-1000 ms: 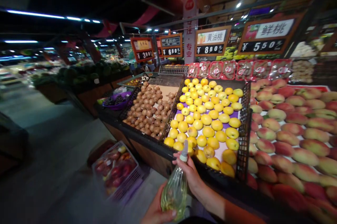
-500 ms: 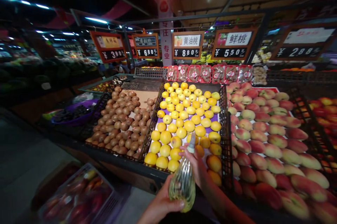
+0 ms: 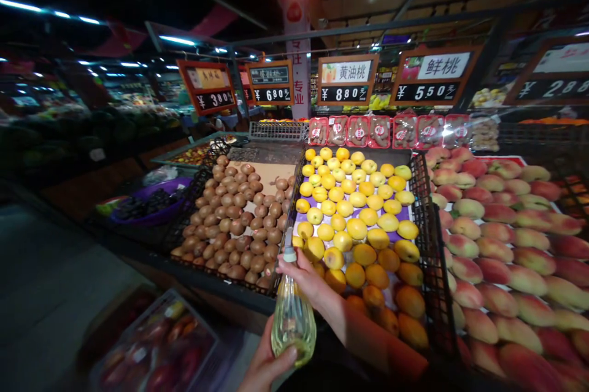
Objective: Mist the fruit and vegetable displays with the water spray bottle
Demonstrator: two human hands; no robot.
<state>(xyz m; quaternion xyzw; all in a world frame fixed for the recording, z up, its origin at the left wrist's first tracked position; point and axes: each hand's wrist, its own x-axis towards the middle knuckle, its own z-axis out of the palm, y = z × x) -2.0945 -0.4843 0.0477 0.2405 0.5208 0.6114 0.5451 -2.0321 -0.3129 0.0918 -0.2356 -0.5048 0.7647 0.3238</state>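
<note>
A clear, ribbed bottle (image 3: 292, 318) with pale yellow-green liquid in its base is between my hands, upright and tipped slightly away. Its narrow grey top (image 3: 289, 251) points toward the fruit. My left hand (image 3: 271, 358) is wrapped round the bottle's lower body, thumb across the front. The fingers of my right hand (image 3: 299, 272) close around the neck just under the top. Beyond my hands lies a crate of yellow peaches (image 3: 356, 229), with my right forearm over its near edge.
Left of the yellow peaches are brown kiwifruit (image 3: 234, 214); pink-red peaches (image 3: 501, 251) fill the right side. A purple basin (image 3: 151, 202) of dark fruit stands farther left. Below, a clear-walled crate (image 3: 156, 343) holds red fruit. Price signs (image 3: 347, 79) hang above packaged trays (image 3: 380, 131).
The view has turned left, so the stand appears farther right. Both hands and the bottle now sit more to the left, near the border between kiwifruit and yellow peaches. The grip stays on the bottle.
</note>
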